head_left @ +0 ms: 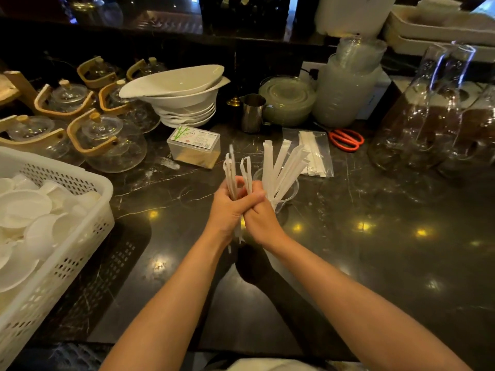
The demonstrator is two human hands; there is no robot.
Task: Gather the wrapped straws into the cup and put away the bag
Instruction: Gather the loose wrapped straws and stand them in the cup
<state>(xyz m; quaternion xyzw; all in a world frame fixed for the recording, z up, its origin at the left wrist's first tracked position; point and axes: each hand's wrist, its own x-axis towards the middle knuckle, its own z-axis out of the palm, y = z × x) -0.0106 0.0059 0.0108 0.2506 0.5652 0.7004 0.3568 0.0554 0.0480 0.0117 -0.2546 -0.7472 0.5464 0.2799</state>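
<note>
My left hand (pixel 227 207) grips a bundle of white wrapped straws (pixel 231 170) upright above the dark counter. Pressed against it, my right hand (pixel 258 215) is closed on a couple more straws (pixel 247 171). Just behind my hands stands a clear cup (pixel 288 192) with several wrapped straws (pixel 278 167) fanning out of it. A clear plastic bag (pixel 318 153) lies flat on the counter behind the cup, with a few straws inside.
Orange-handled scissors (pixel 347 140) lie right of the bag. A toothpick box (pixel 194 145), a steel jug (pixel 251 112), stacked white bowls (pixel 184 100) and glass teapots (pixel 107 140) stand behind. A white basket (pixel 61 236) sits left, glass carafes (pixel 428 116) right.
</note>
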